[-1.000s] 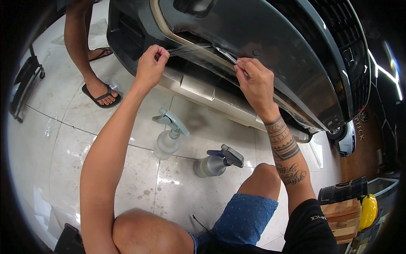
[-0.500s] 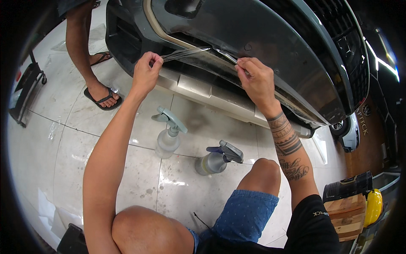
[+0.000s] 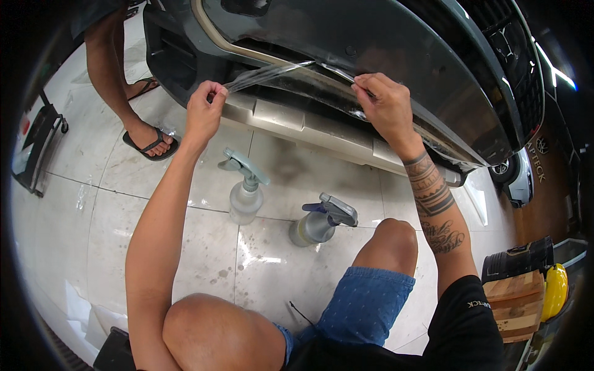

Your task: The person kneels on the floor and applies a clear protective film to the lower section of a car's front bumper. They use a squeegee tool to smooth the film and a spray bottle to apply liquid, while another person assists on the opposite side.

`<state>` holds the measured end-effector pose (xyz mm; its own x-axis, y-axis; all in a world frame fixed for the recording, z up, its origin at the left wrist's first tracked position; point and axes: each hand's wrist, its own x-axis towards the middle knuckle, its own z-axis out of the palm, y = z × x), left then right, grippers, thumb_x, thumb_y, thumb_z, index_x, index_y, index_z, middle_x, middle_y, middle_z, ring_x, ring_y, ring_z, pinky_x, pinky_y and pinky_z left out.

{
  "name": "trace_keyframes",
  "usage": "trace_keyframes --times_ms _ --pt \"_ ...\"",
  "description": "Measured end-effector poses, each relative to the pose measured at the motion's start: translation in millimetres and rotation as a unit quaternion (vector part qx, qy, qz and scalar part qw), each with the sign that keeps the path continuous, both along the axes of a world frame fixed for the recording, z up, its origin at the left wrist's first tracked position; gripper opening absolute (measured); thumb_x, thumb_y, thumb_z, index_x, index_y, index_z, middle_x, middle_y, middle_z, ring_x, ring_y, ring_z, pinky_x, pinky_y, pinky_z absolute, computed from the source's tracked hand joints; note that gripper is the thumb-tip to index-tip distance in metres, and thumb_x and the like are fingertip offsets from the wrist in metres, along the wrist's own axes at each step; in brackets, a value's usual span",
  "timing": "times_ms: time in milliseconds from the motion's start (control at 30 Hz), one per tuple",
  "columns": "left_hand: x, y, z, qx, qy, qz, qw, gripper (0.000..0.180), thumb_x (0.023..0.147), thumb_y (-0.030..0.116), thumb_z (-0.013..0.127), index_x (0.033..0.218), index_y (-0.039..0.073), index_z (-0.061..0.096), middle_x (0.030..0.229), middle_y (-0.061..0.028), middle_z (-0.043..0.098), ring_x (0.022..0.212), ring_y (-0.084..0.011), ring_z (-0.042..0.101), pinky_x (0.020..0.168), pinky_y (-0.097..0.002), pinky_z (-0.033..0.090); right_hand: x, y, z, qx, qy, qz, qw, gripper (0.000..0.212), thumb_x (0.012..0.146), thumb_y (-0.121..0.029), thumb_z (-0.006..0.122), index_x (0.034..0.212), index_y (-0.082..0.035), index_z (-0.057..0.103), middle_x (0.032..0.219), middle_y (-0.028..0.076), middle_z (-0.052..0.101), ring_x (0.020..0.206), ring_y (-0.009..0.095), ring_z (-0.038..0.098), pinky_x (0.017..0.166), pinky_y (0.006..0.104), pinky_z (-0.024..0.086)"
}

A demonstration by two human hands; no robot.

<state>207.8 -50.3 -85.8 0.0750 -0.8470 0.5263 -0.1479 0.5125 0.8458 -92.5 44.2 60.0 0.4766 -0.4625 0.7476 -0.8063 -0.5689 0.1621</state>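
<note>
My left hand (image 3: 206, 111) is closed, thumb and fingers pinching the end of a clear film strip (image 3: 266, 75). The strip stretches taut and creased to the edge of the dark grey car bumper (image 3: 396, 93). My right hand (image 3: 387, 108) grips a slim silver craft knife (image 3: 339, 72) like a pen. Its tip points left at the bumper's lower edge, close to where the strip meets the panel. Whether the blade touches the film is too small to tell. Below that edge runs a silver lower trim (image 3: 278, 115).
Two spray bottles stand on the tiled floor: one pale with a light green head (image 3: 246, 201), one with a grey head (image 3: 314, 227). Another person's sandalled foot (image 3: 150, 141) is at the left. A wheeled cart (image 3: 38, 145) stands far left; a wooden box (image 3: 513, 303) sits lower right.
The knife tip has moved a little to the right along the bumper edge. The film strip now stretches slightly longer from my left hand. The whole view has shifted slightly.
</note>
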Motion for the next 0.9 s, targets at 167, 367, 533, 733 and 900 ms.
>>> trace_keyframes --times_ms 167,367,533,733,900 --pt "1 3 -9 -0.01 -0.014 -0.006 1.0 0.017 0.093 0.019 0.058 0.085 0.003 0.058 0.073 0.006 0.049 0.068 -0.0043 0.041 0.061 -0.0214 0.035 -9 4 -1 0.004 -0.01 0.003 1.0 0.005 0.077 -0.007 0.07 0.08 -0.004 0.067 0.083 0.008 0.068 0.063 0.026 0.065 0.057 0.0329 0.052" --pt "-1 14 -15 0.049 0.024 -0.04 0.998 0.017 0.091 0.017 0.058 0.086 0.001 0.058 0.074 0.0011 0.052 0.071 -0.0091 0.045 0.065 -0.0247 0.038 -18 15 6 0.019 0.018 -0.011 1.0 0.007 0.078 0.0 0.069 0.083 0.003 0.066 0.086 0.014 0.069 0.074 0.026 0.069 0.065 0.0291 0.056" --pt "0 24 -23 0.06 0.014 -0.037 0.997 0.017 0.092 0.02 0.058 0.086 0.004 0.056 0.074 0.0035 0.049 0.069 -0.0063 0.042 0.063 -0.0221 0.036 -29 18 6 0.03 0.003 -0.003 1.0 0.007 0.078 0.0 0.069 0.083 0.004 0.066 0.086 0.014 0.069 0.074 0.026 0.069 0.064 0.0293 0.056" --pt "1 31 -31 0.087 0.003 -0.042 0.995 0.016 0.094 0.024 0.057 0.088 0.01 0.055 0.083 0.0062 0.05 0.076 -0.003 0.045 0.068 -0.0199 0.04 -43 19 5 0.014 0.002 0.007 1.0 0.007 0.077 -0.007 0.07 0.082 -0.004 0.067 0.084 0.01 0.068 0.067 0.027 0.066 0.059 0.0325 0.053" --pt "4 36 -30 0.109 0.009 -0.053 0.993 0.016 0.094 0.025 0.058 0.089 0.01 0.056 0.085 0.0064 0.051 0.079 -0.003 0.046 0.072 -0.0208 0.042 -52 27 6 0.034 -0.011 -0.004 0.999 0.007 0.078 -0.004 0.07 0.083 -0.001 0.067 0.085 0.011 0.068 0.069 0.025 0.067 0.059 0.0303 0.054"
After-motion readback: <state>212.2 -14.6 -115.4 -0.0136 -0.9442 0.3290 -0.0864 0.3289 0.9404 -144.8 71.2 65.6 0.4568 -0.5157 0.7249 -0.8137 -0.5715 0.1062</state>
